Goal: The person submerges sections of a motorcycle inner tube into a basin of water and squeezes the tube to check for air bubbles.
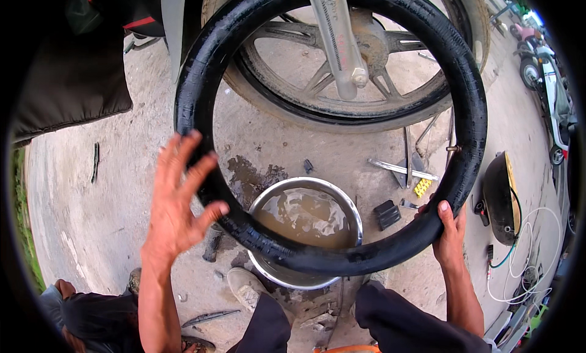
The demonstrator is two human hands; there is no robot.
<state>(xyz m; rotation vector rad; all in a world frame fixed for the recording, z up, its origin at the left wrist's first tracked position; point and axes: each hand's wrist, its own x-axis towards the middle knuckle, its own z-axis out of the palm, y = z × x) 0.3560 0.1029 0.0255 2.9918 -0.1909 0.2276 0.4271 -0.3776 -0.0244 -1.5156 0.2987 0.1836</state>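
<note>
A wet, black, inflated inner tube [342,261] is held up in a wide ring in front of me. My right hand [450,231] grips its lower right side, thumb on top and fingers curled behind. On the tube's inner edge, above that hand, sticks out a metal valve stem [453,149]. At the lower left of the ring, my left hand [177,200] has its fingers spread apart, at or just over the rubber; firm contact is hard to judge. Below the tube stands a metal basin [305,180] of murky water [305,216], partly covered by the ring.
Behind the tube are a dusty motorcycle wheel [293,112] and a fork leg [332,42]. Metal tools [403,169], a yellow piece [422,187] and a black block [386,215] lie right of the basin. Farther right are a black-and-tan shell [503,197] and a hose [531,255]. Another person [97,313] is lower left.
</note>
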